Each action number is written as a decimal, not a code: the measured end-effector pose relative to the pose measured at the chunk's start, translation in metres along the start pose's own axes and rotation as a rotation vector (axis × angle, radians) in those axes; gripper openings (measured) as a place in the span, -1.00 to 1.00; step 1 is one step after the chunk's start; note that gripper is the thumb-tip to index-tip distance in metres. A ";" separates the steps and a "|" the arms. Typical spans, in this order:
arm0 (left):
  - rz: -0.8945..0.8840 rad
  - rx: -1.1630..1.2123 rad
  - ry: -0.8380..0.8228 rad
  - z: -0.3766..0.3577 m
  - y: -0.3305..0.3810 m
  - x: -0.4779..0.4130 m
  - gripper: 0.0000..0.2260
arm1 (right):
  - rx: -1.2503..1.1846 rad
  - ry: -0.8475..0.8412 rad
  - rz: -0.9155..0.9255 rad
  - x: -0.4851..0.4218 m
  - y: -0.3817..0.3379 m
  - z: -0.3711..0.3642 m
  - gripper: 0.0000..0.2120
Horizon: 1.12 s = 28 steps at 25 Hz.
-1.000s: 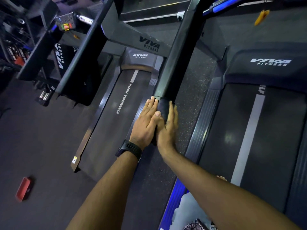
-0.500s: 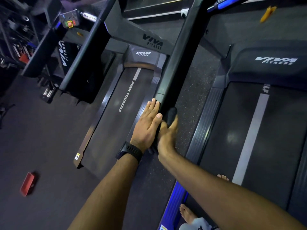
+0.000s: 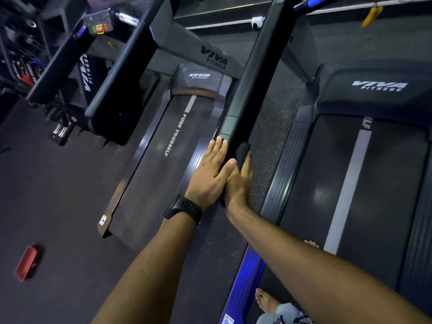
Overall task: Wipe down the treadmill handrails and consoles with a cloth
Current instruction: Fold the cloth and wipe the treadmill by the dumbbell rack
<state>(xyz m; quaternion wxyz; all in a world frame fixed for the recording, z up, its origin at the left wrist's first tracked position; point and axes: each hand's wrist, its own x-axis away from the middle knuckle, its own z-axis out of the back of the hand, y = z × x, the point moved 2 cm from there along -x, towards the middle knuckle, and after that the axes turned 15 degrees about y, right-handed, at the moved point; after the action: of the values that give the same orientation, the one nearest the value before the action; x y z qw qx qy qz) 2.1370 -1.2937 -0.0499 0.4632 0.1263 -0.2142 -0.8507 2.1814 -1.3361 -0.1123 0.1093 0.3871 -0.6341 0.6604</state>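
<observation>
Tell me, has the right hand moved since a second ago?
Yes. The right hand slid back towards the person; its fingertips, earlier level with the handrail sleeve's end, now sit short of it.

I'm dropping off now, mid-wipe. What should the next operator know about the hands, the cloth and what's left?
Left hand: open, flat on the left side of the handrail at its near end.
Right hand: on the rail's right side; a dark lump, probably the cloth, covers its fingers, so the grip is unclear.
Done: cannot tell what is wiped; the hands are only at this rail's end.
Left: likely the rail's length, then the console and other rails.
</observation>
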 end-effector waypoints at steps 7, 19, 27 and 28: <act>0.012 0.246 0.186 0.031 -0.008 0.048 -0.54 | -0.228 0.021 0.218 0.044 0.012 0.016 -0.66; 0.156 0.711 0.433 0.099 -0.077 0.122 -0.72 | -0.185 -0.216 0.082 0.135 0.037 -0.016 -0.61; 0.125 0.710 0.554 0.133 -0.136 0.118 -0.82 | -0.124 -0.229 0.383 0.148 0.036 -0.074 -0.69; 0.118 0.703 0.572 0.135 -0.144 0.114 -0.85 | -0.107 -0.213 0.436 0.146 0.038 -0.083 -0.69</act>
<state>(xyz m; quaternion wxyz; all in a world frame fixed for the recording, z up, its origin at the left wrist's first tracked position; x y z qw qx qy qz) 1.9137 -1.2875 -0.0034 0.4804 0.4932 -0.3601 -0.6295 2.0270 -1.3165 -0.0373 -0.0830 0.3023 -0.7445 0.5894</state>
